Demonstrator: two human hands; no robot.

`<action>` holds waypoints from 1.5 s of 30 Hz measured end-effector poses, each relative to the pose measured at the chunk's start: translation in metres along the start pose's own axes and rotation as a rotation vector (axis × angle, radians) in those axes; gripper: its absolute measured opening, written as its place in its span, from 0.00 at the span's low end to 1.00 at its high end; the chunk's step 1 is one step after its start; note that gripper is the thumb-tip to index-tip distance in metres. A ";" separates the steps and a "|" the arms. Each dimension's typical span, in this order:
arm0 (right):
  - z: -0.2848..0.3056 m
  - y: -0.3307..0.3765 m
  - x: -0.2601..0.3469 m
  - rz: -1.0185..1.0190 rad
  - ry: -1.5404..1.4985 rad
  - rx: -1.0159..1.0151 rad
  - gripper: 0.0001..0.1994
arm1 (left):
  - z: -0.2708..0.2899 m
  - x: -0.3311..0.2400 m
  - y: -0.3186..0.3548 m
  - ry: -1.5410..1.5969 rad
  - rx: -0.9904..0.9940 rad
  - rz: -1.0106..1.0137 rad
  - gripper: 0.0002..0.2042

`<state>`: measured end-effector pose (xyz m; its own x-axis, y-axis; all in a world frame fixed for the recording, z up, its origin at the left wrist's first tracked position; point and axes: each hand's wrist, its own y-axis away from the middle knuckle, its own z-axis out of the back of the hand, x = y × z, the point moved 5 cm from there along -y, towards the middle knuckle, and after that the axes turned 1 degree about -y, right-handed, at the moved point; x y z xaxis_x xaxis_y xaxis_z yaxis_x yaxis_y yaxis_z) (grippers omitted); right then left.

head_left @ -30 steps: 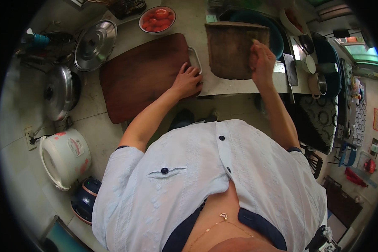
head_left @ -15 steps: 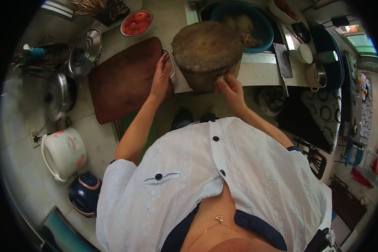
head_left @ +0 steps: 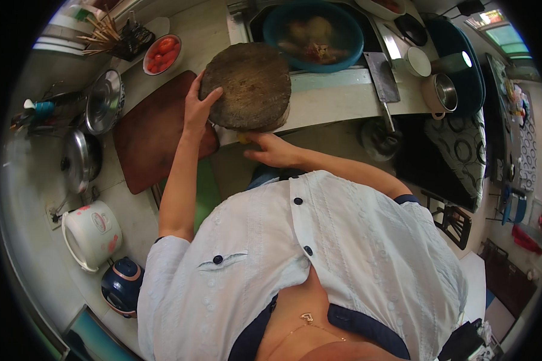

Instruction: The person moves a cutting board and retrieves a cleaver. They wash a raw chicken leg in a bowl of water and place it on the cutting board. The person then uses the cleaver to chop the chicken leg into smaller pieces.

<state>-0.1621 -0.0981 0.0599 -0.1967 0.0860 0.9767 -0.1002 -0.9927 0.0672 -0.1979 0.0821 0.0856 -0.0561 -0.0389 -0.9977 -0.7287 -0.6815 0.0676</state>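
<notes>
"As you stand at a pale kitchen surface (head_left: 202, 45), your left hand (head_left: 197, 111) grips the left rim of a round wooden chopping block (head_left: 247, 84), thumb spread over its top. Where does the block sit?"

"By the surface's near edge, round face up, overlapping the right end of a red-brown cutting board (head_left: 156, 129) in this view. Your right hand (head_left: 277, 150) is low at the block's near side, fingers partly curled, a bit of yellow (head_left: 243, 138) at the fingertips; whether it has hold of anything, I cannot tell."

"And the kitchen around you?"

"Beyond the block, a teal basin (head_left: 353, 45) holds pale and reddish food (head_left: 310, 39). Right of it lies a cleaver (head_left: 382, 78), handle toward you, near a small pot (head_left: 433, 99). Farther left on the surface, a white bowl (head_left: 145, 64) carries tomatoes (head_left: 164, 53). Down your left side are a white cooker (head_left: 96, 231) and a dark blue one (head_left: 122, 286); at upper right, daylight fills a window (head_left: 507, 39)."
</notes>
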 end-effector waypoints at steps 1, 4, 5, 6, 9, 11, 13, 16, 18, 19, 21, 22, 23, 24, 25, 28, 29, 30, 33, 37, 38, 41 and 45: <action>0.010 0.006 0.011 -0.035 0.033 0.043 0.16 | -0.002 0.000 0.000 -0.019 0.012 0.009 0.29; 0.059 0.034 0.016 -0.115 0.068 0.042 0.15 | 0.000 -0.003 0.003 -0.139 -0.028 -0.051 0.30; 0.088 0.049 0.000 -0.178 0.023 -0.115 0.14 | -0.001 -0.004 0.004 -0.126 -0.012 -0.018 0.32; 0.120 0.066 -0.017 -0.242 -0.023 -0.269 0.13 | -0.002 -0.012 0.004 -0.234 -0.004 -0.082 0.31; 0.218 0.136 -0.064 -0.416 0.752 -0.684 0.16 | -0.003 -0.030 -0.019 -0.568 0.006 -0.319 0.29; 0.249 0.171 -0.091 -0.527 1.057 -0.728 0.21 | -0.033 -0.065 -0.038 -0.727 0.100 -0.353 0.27; 0.268 0.190 -0.121 -0.726 1.024 -0.685 0.25 | -0.069 -0.091 -0.058 -0.802 0.214 -0.482 0.24; 0.269 0.186 -0.124 -0.553 1.071 -0.703 0.29 | -0.132 -0.087 -0.098 -0.923 0.463 -0.627 0.23; 0.270 0.187 -0.131 -0.538 1.039 -0.686 0.29 | -0.177 -0.061 -0.131 -0.997 0.603 -0.661 0.21; 0.273 0.186 -0.133 -0.524 1.023 -0.682 0.29 | -0.202 -0.039 -0.152 -1.131 0.705 -0.631 0.20; 0.281 0.184 -0.126 -0.564 0.880 -0.644 0.29 | -0.251 0.008 -0.178 -1.403 0.881 -0.490 0.18; 0.284 0.186 -0.124 -0.584 0.808 -0.626 0.29 | -0.273 0.027 -0.184 -1.539 0.953 -0.391 0.17; 0.286 0.188 -0.123 -0.537 0.820 -0.619 0.29 | -0.288 0.050 -0.188 -1.489 0.986 -0.238 0.15; 0.290 0.192 -0.124 -0.492 0.831 -0.620 0.29 | -0.298 0.075 -0.190 -1.435 1.014 -0.093 0.13; 0.295 0.196 -0.125 -0.456 0.842 -0.623 0.29 | -0.308 0.088 -0.188 -1.413 0.914 -0.228 0.12; 0.306 0.212 -0.127 -0.522 0.833 -0.593 0.29 | -0.326 0.106 -0.169 -1.335 0.739 -0.442 0.12; 0.311 0.216 -0.128 -0.516 0.825 -0.596 0.29 | -0.327 0.103 -0.170 -1.329 0.763 -0.403 0.13; 0.314 0.220 -0.130 -0.508 0.817 -0.599 0.29 | -0.329 0.100 -0.170 -1.323 0.787 -0.362 0.13; 0.323 0.226 -0.132 -0.488 0.781 -0.573 0.28 | -0.336 0.075 -0.164 -1.523 0.871 0.045 0.15; 0.327 0.221 -0.128 -0.436 0.776 -0.505 0.29 | -0.319 0.151 -0.195 -1.431 0.692 0.007 0.14; 0.330 0.222 -0.128 -0.448 0.772 -0.498 0.28 | -0.321 0.136 -0.199 -1.465 0.763 -0.207 0.13; 0.334 0.220 -0.120 -0.447 0.793 -0.443 0.26 | -0.284 0.116 -0.227 -1.038 0.717 0.100 0.13; 0.343 0.210 -0.119 -0.453 0.903 -0.318 0.24 | -0.224 0.078 -0.256 -0.884 0.395 0.050 0.12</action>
<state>0.1749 -0.3460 0.0275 -0.7160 0.6034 0.3512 -0.5708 -0.7956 0.2031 0.1368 0.0899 -0.0115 -0.4684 0.6127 -0.6366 -0.8794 -0.3929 0.2689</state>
